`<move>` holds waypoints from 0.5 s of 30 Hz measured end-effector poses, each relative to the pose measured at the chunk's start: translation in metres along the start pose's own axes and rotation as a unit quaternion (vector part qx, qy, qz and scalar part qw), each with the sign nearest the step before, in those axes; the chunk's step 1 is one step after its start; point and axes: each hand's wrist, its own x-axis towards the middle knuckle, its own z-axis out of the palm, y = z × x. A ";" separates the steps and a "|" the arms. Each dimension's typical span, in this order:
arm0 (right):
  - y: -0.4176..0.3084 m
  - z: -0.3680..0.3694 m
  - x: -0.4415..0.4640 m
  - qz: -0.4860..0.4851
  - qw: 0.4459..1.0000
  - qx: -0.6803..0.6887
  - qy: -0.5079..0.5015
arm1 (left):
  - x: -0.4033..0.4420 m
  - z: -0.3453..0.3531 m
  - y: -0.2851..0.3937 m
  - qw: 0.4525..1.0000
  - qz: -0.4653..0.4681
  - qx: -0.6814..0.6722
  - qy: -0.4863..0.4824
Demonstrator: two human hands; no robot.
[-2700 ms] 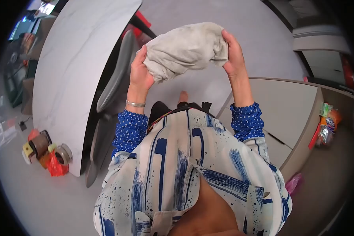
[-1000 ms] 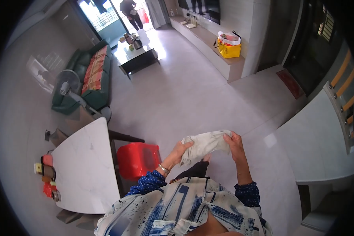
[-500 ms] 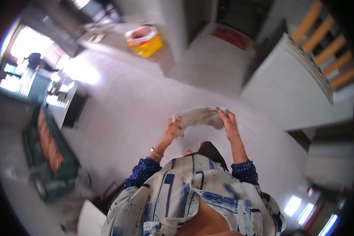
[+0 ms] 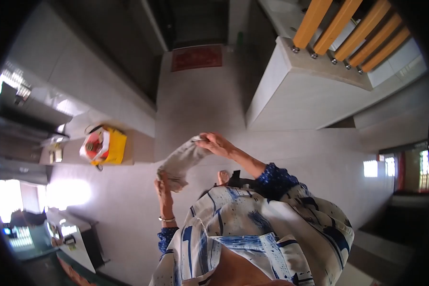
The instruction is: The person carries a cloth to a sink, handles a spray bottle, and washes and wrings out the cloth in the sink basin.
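A greyish-white cloth (image 4: 182, 159) hangs between my two hands, slanting down from upper right to lower left above the floor. My left hand (image 4: 164, 191) is closed around its lower end, with a bracelet on that wrist. The other end is gripped by my right hand (image 4: 216, 144), whose fingers wrap over the edge. A bare foot (image 4: 223, 177) shows below the cloth, and the rest of my legs is mostly hidden by my patterned shirt (image 4: 252, 214).
A yellow and white bag (image 4: 110, 145) with red contents rests on a ledge at left. A red mat (image 4: 196, 58) lies by the dark doorway. To the upper right, a half-wall (image 4: 291, 90) carries orange wooden bars (image 4: 341, 31). A dark-sided cabinet (image 4: 91, 248) stands at lower left.
My view has turned to the right, so the doorway and bars have shifted left. The cloth has tilted, with my right hand now higher than my left. Both hands keep their hold.
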 end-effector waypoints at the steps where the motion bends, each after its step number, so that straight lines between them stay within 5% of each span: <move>1: 0.006 -0.008 0.020 0.011 1.000 -0.001 0.014 | 0.026 0.003 0.004 0.999 -0.036 -0.030 -0.027; 2: -0.024 -0.016 0.058 -0.050 0.998 -0.023 0.016 | 0.068 -0.016 0.024 0.994 -0.074 -0.070 -0.032; 3: -0.015 -0.025 0.082 -0.111 0.993 -0.028 0.039 | 0.094 -0.011 0.018 0.996 0.060 0.053 -0.033; 6: -0.029 -0.068 0.131 -0.061 0.993 -0.090 0.042 | 0.178 0.018 0.009 0.963 0.219 0.158 0.019; 10: -0.040 -0.117 0.186 -0.034 0.994 -0.051 0.091 | 0.280 0.035 0.002 0.959 0.231 0.146 -0.069; 11: -0.041 -0.137 0.200 -0.021 0.990 -0.104 0.097 | 0.309 0.045 -0.001 0.979 0.136 0.080 -0.130; 12: -0.042 -0.151 0.213 -0.007 0.983 -0.153 0.105 | 0.339 0.069 0.008 0.940 -0.013 -0.329 -0.095; 15: -0.013 -0.180 0.258 -0.041 0.969 0.002 0.244 | 0.433 0.087 0.044 0.980 -0.012 -0.137 -0.141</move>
